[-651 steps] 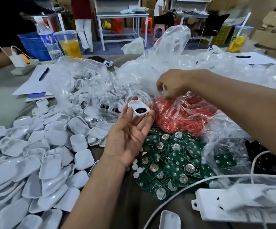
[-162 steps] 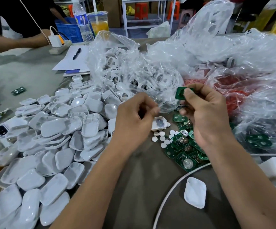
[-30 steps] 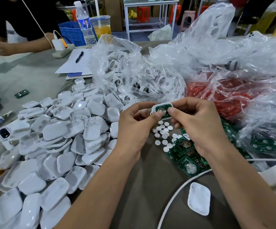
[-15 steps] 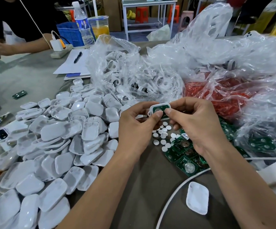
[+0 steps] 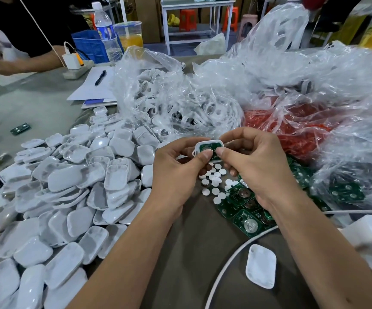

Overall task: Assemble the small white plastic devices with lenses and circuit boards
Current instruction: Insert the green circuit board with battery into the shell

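Near edge of the worktop (image 5: 180,253) has a bare grey strip btwn both forearms, w/ a lone white shell (image 5: 261,266) and a white cable (image 5: 225,264) curving just left of it. Left side is packed w/ a pile of white shells (image 5: 69,197) right up to the left forearm. Loose white discs (image 5: 214,181) and green circuit boards (image 5: 245,210) sit under the hands. Left hand (image 5: 176,175) and right hand (image 5: 260,168) meet mid-frame, raised off the worktop, wrists angled inward, fingers curled; both thumbs press on a white device half (image 5: 209,147) w/ a green board seated in it, other fingers pinching it from behind. Further back: clear bag of white parts (image 5: 169,103), red bag (image 5: 292,126), so not much room there.
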{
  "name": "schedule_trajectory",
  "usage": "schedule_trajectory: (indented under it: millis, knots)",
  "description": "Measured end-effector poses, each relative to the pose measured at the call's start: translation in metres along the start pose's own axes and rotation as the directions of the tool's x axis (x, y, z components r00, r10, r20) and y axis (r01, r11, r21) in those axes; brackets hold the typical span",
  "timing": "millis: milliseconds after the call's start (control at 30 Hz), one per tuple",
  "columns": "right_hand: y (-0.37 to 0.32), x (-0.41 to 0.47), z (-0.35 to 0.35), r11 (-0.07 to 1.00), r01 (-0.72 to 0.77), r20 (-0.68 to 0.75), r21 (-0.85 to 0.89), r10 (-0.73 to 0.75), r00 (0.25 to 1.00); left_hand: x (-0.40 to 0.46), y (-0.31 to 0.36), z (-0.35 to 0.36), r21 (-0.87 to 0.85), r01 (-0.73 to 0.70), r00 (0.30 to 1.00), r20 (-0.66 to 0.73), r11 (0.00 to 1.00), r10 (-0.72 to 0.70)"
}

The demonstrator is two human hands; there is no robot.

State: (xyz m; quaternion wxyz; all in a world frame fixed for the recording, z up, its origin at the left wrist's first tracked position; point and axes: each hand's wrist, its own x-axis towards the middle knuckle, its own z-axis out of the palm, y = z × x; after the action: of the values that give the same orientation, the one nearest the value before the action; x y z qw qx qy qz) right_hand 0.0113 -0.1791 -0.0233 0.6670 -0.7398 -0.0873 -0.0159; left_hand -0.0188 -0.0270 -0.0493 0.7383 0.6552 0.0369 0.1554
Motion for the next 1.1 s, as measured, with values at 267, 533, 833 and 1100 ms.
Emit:
schedule_trajectory:
  millis: [267,533,833,1100]
  knots:
    - [-0.003,0.001,0.000,0.978,-0.054,-0.005,0.200,0.056,0.998,0.001,0.007,0.004,-0.520,0.308,0.946,0.252,0.796,-0.202]
    - [-0.006,-0.001,0.001,0.968,0.007,0.013,0.250,-0.011,1.000,0.004,0.005,0.006,-0.607,0.398,0.911,0.352,0.688,-0.216]
    - [-0.021,0.000,-0.004,0.961,0.243,-0.018,0.131,-0.243,0.970,0.009,0.016,-0.005,-0.700,0.536,0.843,0.470,0.472,-0.261]
    - [-0.033,0.015,-0.005,0.890,0.404,0.027,-0.212,-0.408,0.913,0.010,0.011,-0.006,-0.684,0.566,0.824,0.475,0.460,-0.308]
